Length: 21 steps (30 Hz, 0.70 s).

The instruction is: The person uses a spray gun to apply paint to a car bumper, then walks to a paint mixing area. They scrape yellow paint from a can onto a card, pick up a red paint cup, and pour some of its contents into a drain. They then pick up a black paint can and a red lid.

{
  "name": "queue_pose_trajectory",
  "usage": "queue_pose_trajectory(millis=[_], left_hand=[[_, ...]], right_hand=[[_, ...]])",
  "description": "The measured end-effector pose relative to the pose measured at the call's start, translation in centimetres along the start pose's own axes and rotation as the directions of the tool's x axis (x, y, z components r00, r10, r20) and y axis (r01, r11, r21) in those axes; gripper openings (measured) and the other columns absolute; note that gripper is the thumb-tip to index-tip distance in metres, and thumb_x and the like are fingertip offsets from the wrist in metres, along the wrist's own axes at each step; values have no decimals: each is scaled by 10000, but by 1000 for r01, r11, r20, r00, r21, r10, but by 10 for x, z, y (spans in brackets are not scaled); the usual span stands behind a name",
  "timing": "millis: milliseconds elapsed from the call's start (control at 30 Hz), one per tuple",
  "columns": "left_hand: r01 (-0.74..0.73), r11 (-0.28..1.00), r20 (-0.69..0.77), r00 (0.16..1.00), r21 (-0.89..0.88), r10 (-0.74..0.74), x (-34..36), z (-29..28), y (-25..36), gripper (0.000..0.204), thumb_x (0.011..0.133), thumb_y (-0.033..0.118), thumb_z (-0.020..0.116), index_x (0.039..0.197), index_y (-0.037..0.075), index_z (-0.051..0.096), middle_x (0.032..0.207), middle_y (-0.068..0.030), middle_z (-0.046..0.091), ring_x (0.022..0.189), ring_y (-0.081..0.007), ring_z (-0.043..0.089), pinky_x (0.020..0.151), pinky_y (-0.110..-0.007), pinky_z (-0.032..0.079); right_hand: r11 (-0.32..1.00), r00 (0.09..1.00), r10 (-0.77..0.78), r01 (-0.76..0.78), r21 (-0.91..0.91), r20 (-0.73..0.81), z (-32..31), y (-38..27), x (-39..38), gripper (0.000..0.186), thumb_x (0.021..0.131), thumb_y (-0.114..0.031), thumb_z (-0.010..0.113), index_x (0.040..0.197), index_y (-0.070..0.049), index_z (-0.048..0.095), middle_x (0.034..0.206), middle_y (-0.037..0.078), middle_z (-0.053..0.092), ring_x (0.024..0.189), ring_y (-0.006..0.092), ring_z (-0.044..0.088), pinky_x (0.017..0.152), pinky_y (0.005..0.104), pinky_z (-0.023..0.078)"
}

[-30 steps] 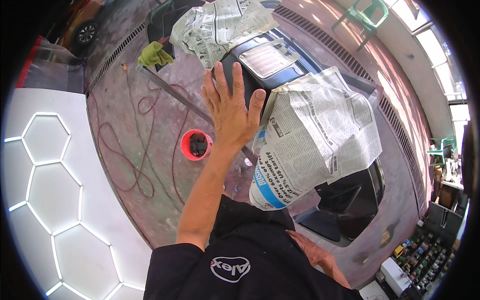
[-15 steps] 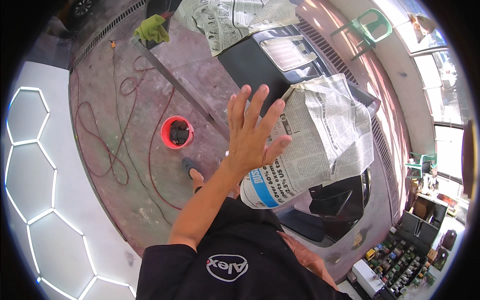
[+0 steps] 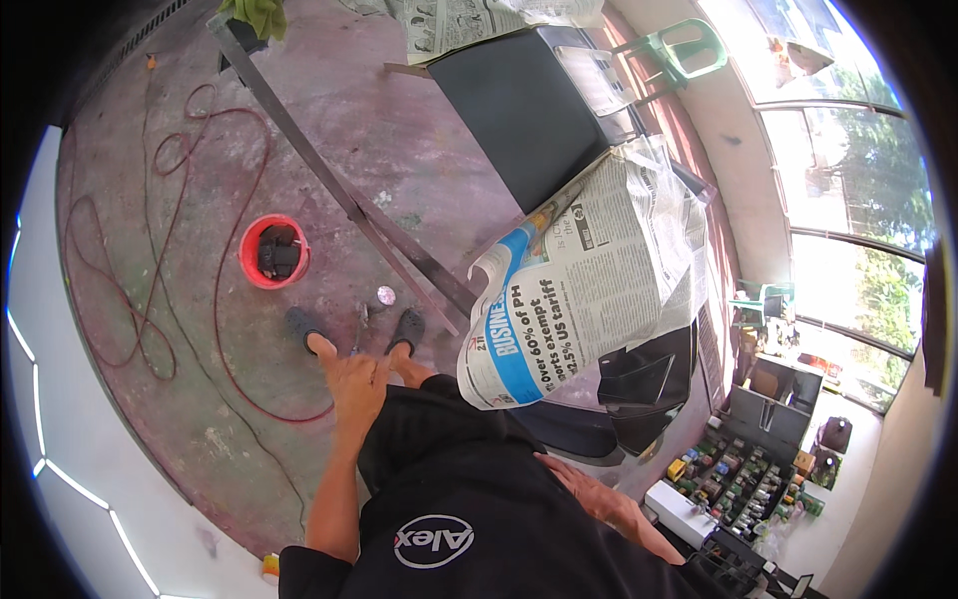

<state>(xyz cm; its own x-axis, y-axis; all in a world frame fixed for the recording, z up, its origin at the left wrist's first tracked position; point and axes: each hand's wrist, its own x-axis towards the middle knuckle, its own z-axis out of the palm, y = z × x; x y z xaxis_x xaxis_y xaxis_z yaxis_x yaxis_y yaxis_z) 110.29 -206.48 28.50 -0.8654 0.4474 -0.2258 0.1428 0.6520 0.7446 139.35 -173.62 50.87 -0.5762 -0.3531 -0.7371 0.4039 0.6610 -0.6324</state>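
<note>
My left hand point(image 3: 351, 384) hangs in front of my black shirt point(image 3: 469, 499), fingers loosely apart and holding nothing, just above my two dark sandals point(image 3: 299, 323). A sheet of newspaper point(image 3: 589, 290) is draped over part of a black car body point(image 3: 639, 374) to my right; the hand is apart from it. My right hand point(image 3: 597, 499) rests low at my side by my hip, fingers extended and empty.
A red bucket point(image 3: 272, 252) with dark things inside stands on the stained concrete floor, ringed by a red cable point(image 3: 150, 299). A long metal bar point(image 3: 339, 190) runs diagonally across the floor. A black panel point(image 3: 519, 110), a green chair point(image 3: 689, 50) and a rack of small bottles point(image 3: 738, 479) are nearby.
My left hand has dropped from the newspaper, where it was raised with spread fingers, down toward my body. The view has tilted so the floor and bucket sit higher.
</note>
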Motion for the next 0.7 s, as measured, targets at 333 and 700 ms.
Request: queue_pose_trajectory(millis=[333, 700], left_hand=[[683, 694, 518, 519, 227, -680, -104, 25, -86, 995, 1051, 674, 558, 1766, 62, 238, 1839, -254, 157, 1657, -585, 129, 1347, -618, 215], [84, 993, 128, 989, -83, -73, 2, -8, -45, 824, 1083, 416, 649, 1690, -52, 349, 1638, -312, 494, 1535, -508, 423, 1281, -602, 310]], right_hand=[[1000, 998, 20, -20, -10, 57, 10, -36, 22, 1388, 636, -341, 925, 1766, -121, 151, 1844, 188, 127, 1689, 405, 228, 1324, 566, 309], [998, 998, 32, -34, 44, 62, 26, -92, 51, 1286, 729, -386, 893, 1756, -115, 168, 1842, 187, 135, 1690, 393, 228, 1350, 533, 280]])
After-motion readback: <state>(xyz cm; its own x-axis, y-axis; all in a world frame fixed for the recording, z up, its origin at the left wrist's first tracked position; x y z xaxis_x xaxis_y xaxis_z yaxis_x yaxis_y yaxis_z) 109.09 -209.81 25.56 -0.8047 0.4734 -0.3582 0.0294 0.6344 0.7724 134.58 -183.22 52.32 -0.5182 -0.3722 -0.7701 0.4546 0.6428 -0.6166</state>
